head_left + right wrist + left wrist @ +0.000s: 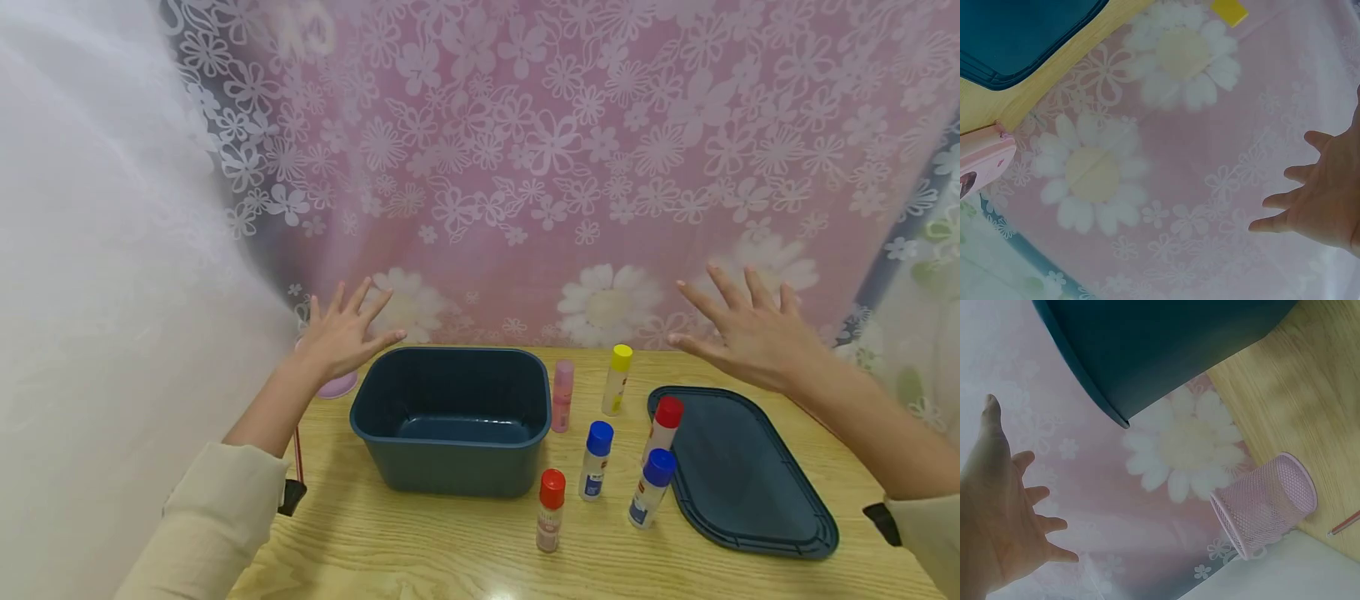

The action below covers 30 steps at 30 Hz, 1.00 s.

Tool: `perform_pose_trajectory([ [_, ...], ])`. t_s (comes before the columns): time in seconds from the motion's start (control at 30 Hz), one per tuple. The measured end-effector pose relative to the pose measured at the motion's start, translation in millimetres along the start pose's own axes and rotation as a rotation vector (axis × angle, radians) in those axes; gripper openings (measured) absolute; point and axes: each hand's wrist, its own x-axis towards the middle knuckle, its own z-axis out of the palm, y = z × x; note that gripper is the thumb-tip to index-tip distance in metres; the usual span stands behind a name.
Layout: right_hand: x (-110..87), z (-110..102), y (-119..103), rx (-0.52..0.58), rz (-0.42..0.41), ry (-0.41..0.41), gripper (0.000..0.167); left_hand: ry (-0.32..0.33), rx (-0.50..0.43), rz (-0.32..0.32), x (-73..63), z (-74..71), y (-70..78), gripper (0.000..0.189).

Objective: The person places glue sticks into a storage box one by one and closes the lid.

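Both hands are raised in the air with fingers spread, and neither holds anything. My left hand point(343, 333) hovers above the left rim of a deep dark blue plastic bin point(453, 467), whose inside looks empty. My right hand point(757, 337) is above the bin's flat lid point(750, 467), which lies on the table at the right. Small capped bottles stand between bin and lid: one pink point(562, 396), one yellow-capped point(617, 381), two blue-capped point(596, 461) and two red-capped point(550, 510). One red-capped bottle point(663, 429) and one blue-capped bottle point(651, 489) stand by the lid's left edge.
A pink mesh pen cup point(1265, 503) stands left of the bin, with a thin red pencil-like stick point(1343, 524) near it. A pink box-like object point(985, 159) sits near the table's right side. Flowered curtain point(525, 167) hangs behind the wooden table point(420, 542).
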Motion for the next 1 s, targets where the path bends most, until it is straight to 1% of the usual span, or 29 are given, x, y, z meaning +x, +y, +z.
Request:
perform_pose_trajectory([
  [0.17,-3.1,0,-6,-0.008,-0.014,0.001,0.079,0.015,-0.023,0.001,-4.3,3.8,-0.7,0.078],
  [0.37,-7.5,-1,-18,-0.039,-0.036,-0.02,0.081,-0.01,-0.062,-0.018,-11.7,11.3,-1.1,0.075],
  [0.47,-11.7,2,-26,-0.05,-0.082,0.013,0.082,-0.015,-0.095,-0.035,-16.3,15.3,-1.3,0.074],
  [0.6,-18.7,5,-39,-0.04,-0.141,0.057,0.083,-0.018,-0.176,-0.071,-22.9,21.4,-3.5,0.075],
  [0.67,-22.3,7,-47,-0.035,-0.165,0.072,0.083,-0.012,-0.225,-0.078,-26.5,24.7,-5.1,0.074],
  [0.87,-37.2,15,-76,0.001,-0.257,0.131,0.082,0.039,-0.369,-0.065,-40.4,37.2,-8.6,0.067],
  [0.93,-42.5,19,-88,0.019,-0.282,0.143,0.081,0.066,-0.408,-0.056,-45.3,42.6,-9.2,0.065],
  [1.0,-48.4,24,-99,0.04,-0.3,0.148,0.081,0.087,-0.473,-0.049,-49.6,47.6,-8.9,0.064],
])
